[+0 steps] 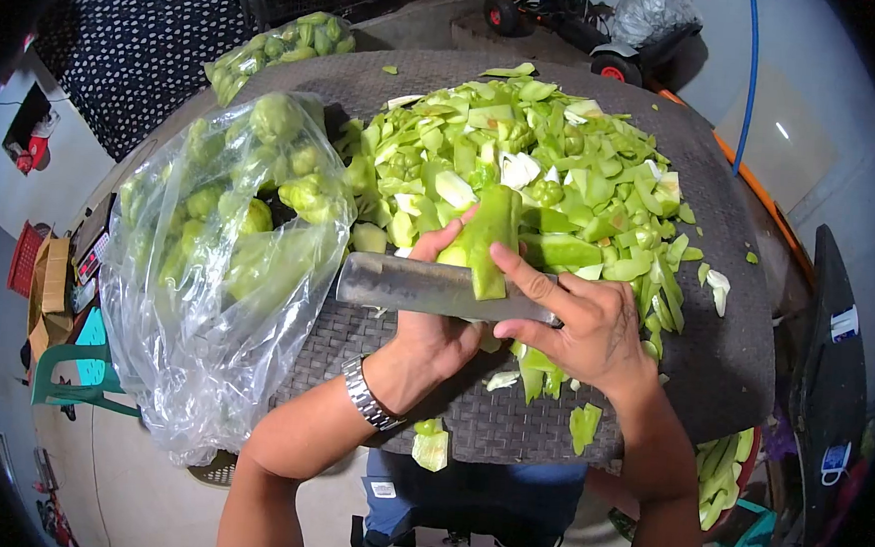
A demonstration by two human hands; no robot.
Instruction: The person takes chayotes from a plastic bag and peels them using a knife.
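My left hand (439, 324), with a metal watch on its wrist, is closed around a pale green vegetable (487, 238) from below and behind. A wide knife blade (407, 284) lies across the vegetable's lower part, its tip pointing left. My right hand (580, 317) holds the knife at its right end, the index finger stretched against the vegetable. Behind both hands spreads a big heap of green peelings and cut pieces (583, 182) on the dark woven table (722, 371). The knife's handle is hidden in my right hand.
A clear plastic bag of whole green vegetables (230, 221) stands on the left, with another bag (291, 49) behind it. Loose peel pieces (431, 446) lie near the front edge. A container of long green pieces (721, 476) is below right.
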